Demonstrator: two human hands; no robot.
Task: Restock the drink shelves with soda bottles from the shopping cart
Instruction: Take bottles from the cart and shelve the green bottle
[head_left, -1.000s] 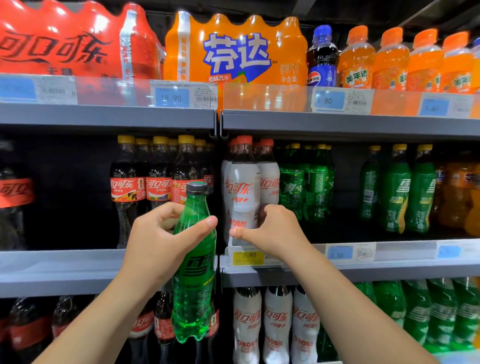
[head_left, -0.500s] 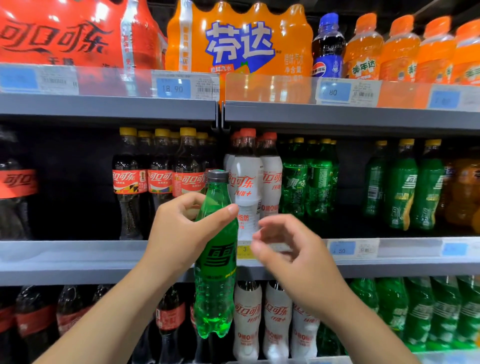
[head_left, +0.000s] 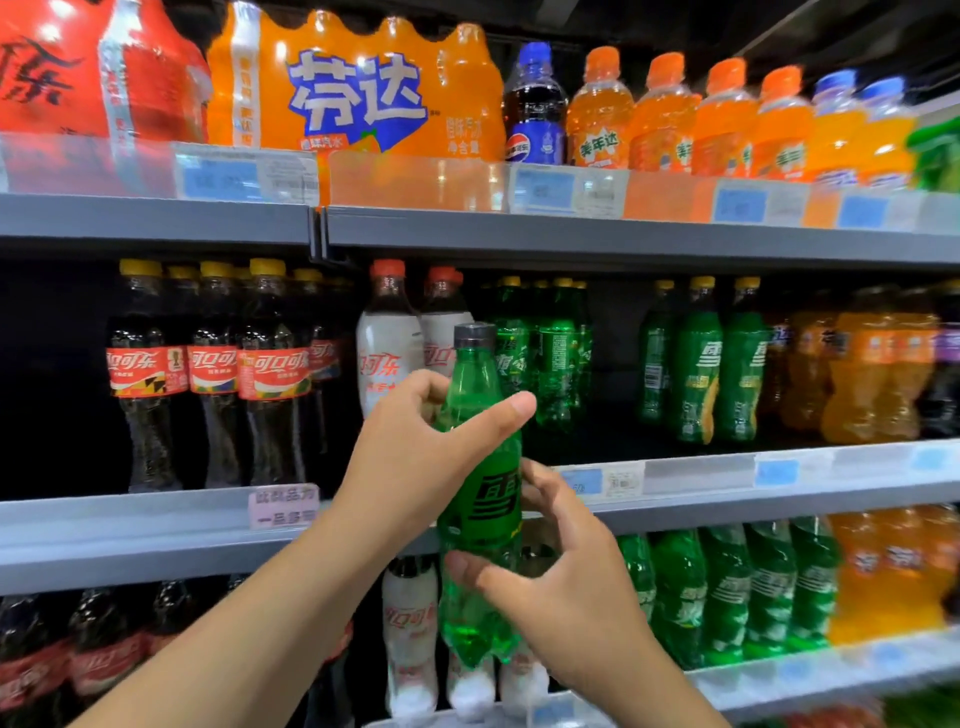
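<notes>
A green soda bottle (head_left: 480, 499) with a grey cap stands upright in the air in front of the middle shelf (head_left: 701, 499). My left hand (head_left: 415, 457) grips its upper body, thumb across the front. My right hand (head_left: 566, 582) wraps the lower part of the bottle, thumb in front and fingers behind. Behind the bottle, green soda bottles (head_left: 550, 353) stand on the middle shelf next to white-labelled cola bottles (head_left: 389, 353). The shopping cart is out of view.
Dark cola bottles (head_left: 208, 374) fill the middle shelf's left side; more green bottles (head_left: 701, 364) and orange ones (head_left: 857, 369) stand to the right. A gap lies between the two green groups. The top shelf (head_left: 571, 234) holds multipacks and orange bottles; the lower shelf (head_left: 779, 670) has green bottles.
My right hand left the shelf edge and took hold of the green bottle's lower part. The bottle, still in my left hand, moved right and the view shifted rightward.
</notes>
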